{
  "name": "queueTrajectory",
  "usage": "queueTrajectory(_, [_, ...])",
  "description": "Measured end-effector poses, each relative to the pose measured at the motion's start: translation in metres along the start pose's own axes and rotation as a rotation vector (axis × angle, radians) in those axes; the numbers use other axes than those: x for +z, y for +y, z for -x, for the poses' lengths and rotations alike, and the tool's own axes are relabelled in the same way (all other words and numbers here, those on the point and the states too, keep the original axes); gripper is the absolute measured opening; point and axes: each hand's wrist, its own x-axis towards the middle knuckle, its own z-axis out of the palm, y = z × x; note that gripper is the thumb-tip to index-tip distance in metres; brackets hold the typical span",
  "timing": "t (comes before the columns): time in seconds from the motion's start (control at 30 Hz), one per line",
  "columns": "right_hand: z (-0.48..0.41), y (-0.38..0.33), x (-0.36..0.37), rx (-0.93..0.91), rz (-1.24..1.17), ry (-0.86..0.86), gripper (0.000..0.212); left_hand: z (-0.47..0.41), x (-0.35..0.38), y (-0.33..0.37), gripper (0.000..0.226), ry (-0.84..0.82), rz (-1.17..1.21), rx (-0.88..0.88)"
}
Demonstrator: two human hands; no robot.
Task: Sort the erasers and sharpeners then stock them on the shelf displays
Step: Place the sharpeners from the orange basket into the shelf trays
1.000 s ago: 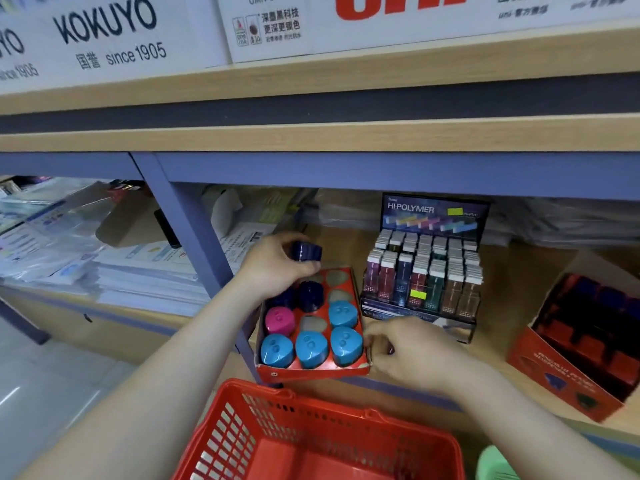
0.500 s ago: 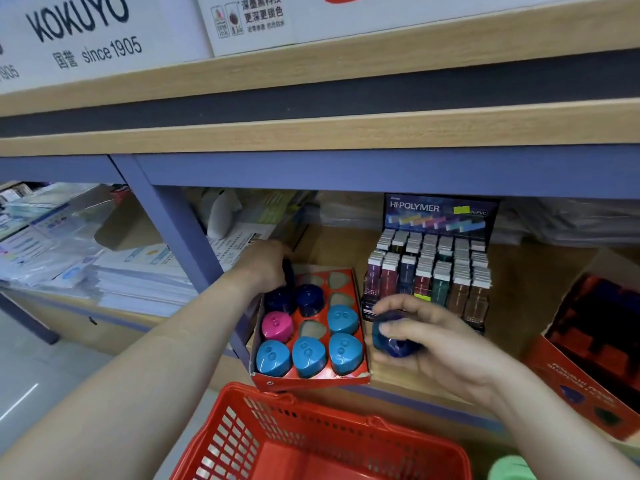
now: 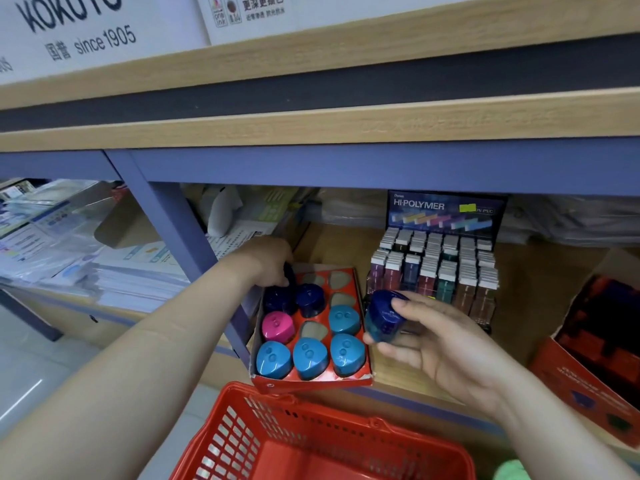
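Perhaps eight sharpeners in the red tray

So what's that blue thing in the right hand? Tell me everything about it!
It is a sharpener, rounded, in shiny plastic: a dark blue domed top over a see-through lighter blue body with small pale print. The right hand pinches it tilted in the air, beside the red tray, before the erasers.

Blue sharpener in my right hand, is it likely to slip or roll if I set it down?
The blue sharpener looks like hard, glossy plastic, so probably stiff, light and a bit slippery in the right hand. Its rounded-triangle shape, like those standing in the red tray, suggests it would sit flat rather than roll.
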Motion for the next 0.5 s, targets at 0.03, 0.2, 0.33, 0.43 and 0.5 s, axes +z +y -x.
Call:
queueTrajectory(0.03, [0.0, 0.0, 0.002, -0.008, -0.011, 0.007, 0.061, 0.0, 0.001, -0.001, 0.037, -0.006, 0.004, -0.013])
queueTrajectory(0.2, [-0.003, 0.003, 0.012, -0.038, -0.026, 0.066, 0.045, -0.004, 0.012, -0.006, 0.038, 0.084, 0.02, -0.09])
queueTrajectory(0.33, [-0.008, 0.007, 0.02, -0.07, -0.065, 0.133, 0.033, 0.003, 0.019, 0.001, 0.022, 0.273, 0.055, -0.12])
queueTrajectory(0.43, [-0.012, 0.008, 0.024, -0.091, -0.036, 0.153, 0.029, 0.038, 0.007, 0.028, 0.021, 0.386, 0.674, -0.032])
queueTrajectory(0.5, [-0.017, 0.01, 0.027, -0.105, 0.009, 0.172, 0.041, 0.074, -0.003, 0.052, 0.029, 0.182, 1.176, 0.203])
